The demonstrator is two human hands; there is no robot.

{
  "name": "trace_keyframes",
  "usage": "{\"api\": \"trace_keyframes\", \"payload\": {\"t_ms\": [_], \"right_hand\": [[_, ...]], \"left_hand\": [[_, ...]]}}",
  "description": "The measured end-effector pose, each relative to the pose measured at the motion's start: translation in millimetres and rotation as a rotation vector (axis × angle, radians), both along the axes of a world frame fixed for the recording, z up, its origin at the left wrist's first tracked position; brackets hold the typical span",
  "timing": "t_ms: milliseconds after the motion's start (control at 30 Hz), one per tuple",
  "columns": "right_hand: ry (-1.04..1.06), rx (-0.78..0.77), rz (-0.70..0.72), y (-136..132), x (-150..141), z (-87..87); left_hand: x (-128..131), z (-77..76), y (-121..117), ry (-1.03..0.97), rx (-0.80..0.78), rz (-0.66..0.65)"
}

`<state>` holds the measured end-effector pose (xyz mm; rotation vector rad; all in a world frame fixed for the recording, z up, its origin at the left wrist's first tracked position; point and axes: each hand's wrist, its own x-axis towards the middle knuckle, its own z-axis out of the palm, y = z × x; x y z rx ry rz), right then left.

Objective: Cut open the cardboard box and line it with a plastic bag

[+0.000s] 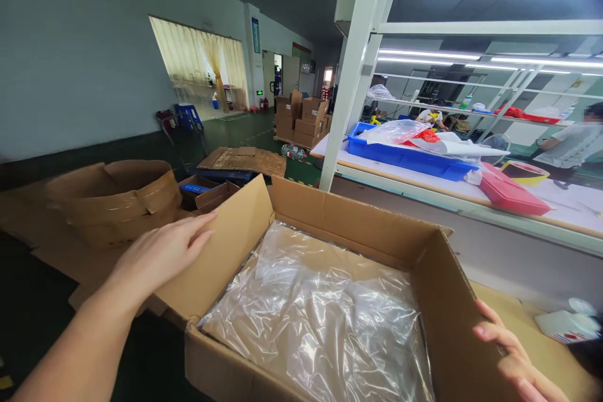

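An open cardboard box (pixel 358 217) fills the lower middle of the head view. A clear plastic bag (pixel 320 314) lines its inside. My left hand (pixel 160 254) lies flat with fingers stretched out on the box's left flap (pixel 226 245). My right hand (pixel 513 358) rests on the right flap (pixel 452 326) at the lower right, fingers apart and holding nothing.
Folded and rolled cardboard (pixel 113 201) lies on the floor to the left. A white workbench (pixel 471 191) with a blue tray (pixel 405 157), a red tray (pixel 511 191) and plastic bags stands to the right. Another person (pixel 572 144) is at the far right. Stacked cartons (pixel 301 119) stand behind.
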<state>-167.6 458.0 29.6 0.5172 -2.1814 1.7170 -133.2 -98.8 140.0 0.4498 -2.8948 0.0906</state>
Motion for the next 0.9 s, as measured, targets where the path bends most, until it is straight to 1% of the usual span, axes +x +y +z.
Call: {"api": "trace_keyframes", "payload": {"t_ms": [100,167,233,267,300,333,367,400,433,467,500,567,633,700,800,900], "right_hand": [[0.017,0.007,0.001,-4,3,5.3],[0.052,0.030,0.022,-7,4,10.1],[0.081,0.049,0.046,-10,3,14.7],[0.093,0.054,0.049,-11,3,16.6],[0.103,0.058,0.048,-13,2,18.2],[0.111,0.057,0.042,-14,2,19.4],[0.117,0.051,0.030,-15,2,20.1],[0.118,0.041,0.022,-16,2,20.5],[0.113,0.030,0.018,-16,2,20.7],[0.103,0.015,0.017,-17,3,20.9],[0.089,-0.001,0.019,-18,3,21.1],[0.055,-0.032,0.013,-20,4,22.1],[0.047,-0.051,0.010,-24,5,24.0],[0.066,-0.061,0.009,-30,5,26.1],[0.082,-0.073,0.009,-39,6,27.9],[0.075,-0.087,0.022,-44,7,27.2]], "left_hand": [[-1,1.0,7,0.043,-0.012,-0.064],[3,5.1,16,0.127,-0.022,-0.131],[12,9.0,37,0.254,-0.016,-0.226],[16,9.3,52,0.319,0.006,-0.287],[20,7.3,69,0.339,0.085,-0.372],[23,2.5,89,0.331,0.229,-0.475],[23,-5.5,109,0.242,0.380,-0.588],[20,-16.5,129,0.059,0.481,-0.679],[16,-29.9,146,-0.138,0.518,-0.723],[11,-44.9,161,-0.298,0.499,-0.727],[4,-60.3,172,-0.418,0.443,-0.713],[-8,-87.7,185,-0.488,0.404,-0.668],[-21,-105.6,187,-0.504,0.392,-0.649],[-35,-113.5,186,-0.500,0.390,-0.652],[-64,-116.6,185,-0.451,0.381,-0.671],[-99,-119.6,191,-0.395,0.375,-0.686]]}}
